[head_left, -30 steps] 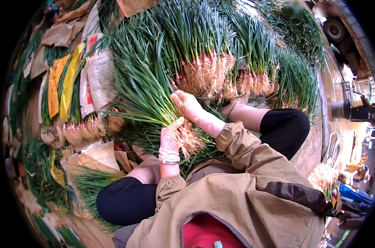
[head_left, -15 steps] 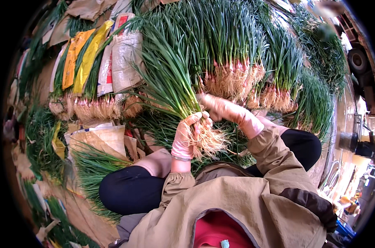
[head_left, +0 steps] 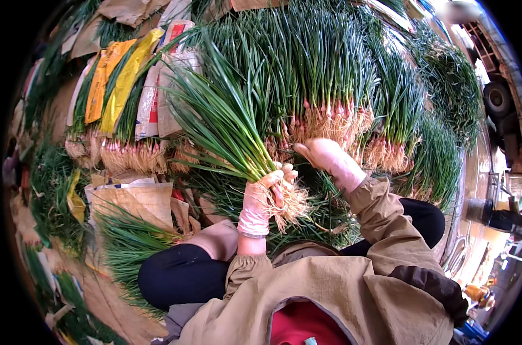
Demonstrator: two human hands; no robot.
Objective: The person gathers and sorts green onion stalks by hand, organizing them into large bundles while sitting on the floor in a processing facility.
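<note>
My left hand (head_left: 256, 201), in a pale pink glove, is closed around a bunch of green garlic (head_left: 238, 138). Its long green leaves lean away to the upper left, while pinkish bulbs and tan roots stick out past my fingers. My right hand (head_left: 327, 160), also gloved, hovers to the right of the bunch and apart from it. Its fingers stretch leftward with nothing visible in them. Just beyond it, a large row of green garlic (head_left: 324, 69) lies with its roots toward me. Part of the right hand's fingers is turned out of sight.
Loose greens (head_left: 330, 221) lie between my bent legs. At left, yellow strips (head_left: 123, 80) and a white sack (head_left: 183, 63) partly cover more bunches. A folded tan sack (head_left: 137, 201) and a leaf pile (head_left: 129, 241) sit by my left knee. A vehicle wheel (head_left: 498, 98) shows far right.
My right hand has drawn away from the stems of the bunch, to the right. The left hand still grips the bunch, whose leaves have tipped a little further left.
</note>
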